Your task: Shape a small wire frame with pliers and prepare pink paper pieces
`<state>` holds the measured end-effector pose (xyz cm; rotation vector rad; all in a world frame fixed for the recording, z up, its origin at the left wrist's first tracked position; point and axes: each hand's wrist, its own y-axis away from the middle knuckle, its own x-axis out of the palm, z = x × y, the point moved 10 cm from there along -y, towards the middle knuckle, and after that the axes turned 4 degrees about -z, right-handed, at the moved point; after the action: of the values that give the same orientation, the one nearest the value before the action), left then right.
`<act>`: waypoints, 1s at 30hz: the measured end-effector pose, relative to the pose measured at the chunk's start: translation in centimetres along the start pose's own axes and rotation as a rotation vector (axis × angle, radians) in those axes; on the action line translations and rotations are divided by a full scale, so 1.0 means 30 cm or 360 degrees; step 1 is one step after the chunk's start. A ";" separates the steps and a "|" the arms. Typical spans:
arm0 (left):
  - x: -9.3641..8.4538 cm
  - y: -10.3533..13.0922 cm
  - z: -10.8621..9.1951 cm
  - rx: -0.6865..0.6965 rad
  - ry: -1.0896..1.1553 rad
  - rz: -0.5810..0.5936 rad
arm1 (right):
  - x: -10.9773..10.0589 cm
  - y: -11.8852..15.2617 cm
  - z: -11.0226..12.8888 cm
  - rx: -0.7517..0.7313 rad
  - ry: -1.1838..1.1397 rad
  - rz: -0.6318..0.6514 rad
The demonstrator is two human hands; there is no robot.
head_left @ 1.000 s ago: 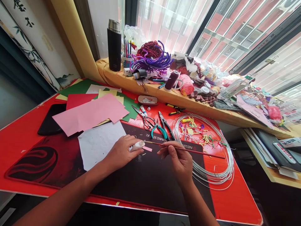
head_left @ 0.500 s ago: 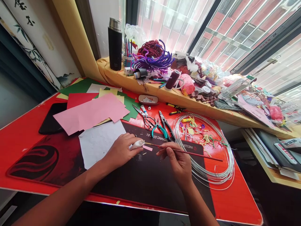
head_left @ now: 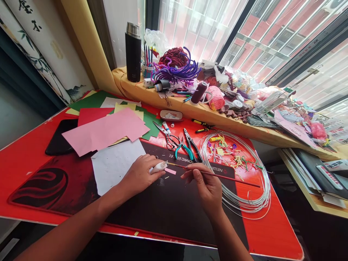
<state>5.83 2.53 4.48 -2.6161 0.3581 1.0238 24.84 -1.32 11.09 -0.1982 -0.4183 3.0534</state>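
Observation:
My left hand [head_left: 143, 174] is closed round a small white bottle [head_left: 158, 167], its nozzle pointing right. Between the fingers of my right hand [head_left: 205, 181] is a thin red-brown brush [head_left: 228, 177], tilted slightly, its tip close to the bottle's nozzle. Whether tip and nozzle touch is too small to tell. Just below the brush a small pink paper strip [head_left: 170, 171] lies on the dark mat [head_left: 174, 210]. A tiny pale sliver is beside it. White paper [head_left: 114, 168] lies to the left, partly under my left hand's side.
Pink sheets [head_left: 106, 132] and other coloured paper lie at the left, by a black phone-like object [head_left: 61, 136]. Scissors [head_left: 168, 137], teal pliers [head_left: 185, 150] and black pliers [head_left: 193, 145] are behind my hands. Coiled wire [head_left: 265, 188] is at right; a black flask [head_left: 133, 54] stands on the sill.
The brush has shifted slightly, its tip a little nearer the top of the bottle's nozzle and its far end slightly further right. Both hands keep their holds.

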 end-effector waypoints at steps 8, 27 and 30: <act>-0.040 -0.003 0.007 -0.0022 -0.0031 -0.0013 | -0.020 0.012 -0.013 0.0016 -0.0032 -0.0042; 0.102 -0.799 0.115 -0.0323 -0.0320 -0.0173 | -0.193 0.168 -0.145 0.0327 -0.0314 -0.0453; 0.161 -0.810 0.128 -0.0332 -0.0346 -0.0117 | -0.229 0.192 -0.166 0.0382 -0.0318 -0.0503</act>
<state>15.13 25.78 3.14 -2.6371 0.1083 1.3696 32.12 -6.02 5.59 0.1688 -0.0765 2.7832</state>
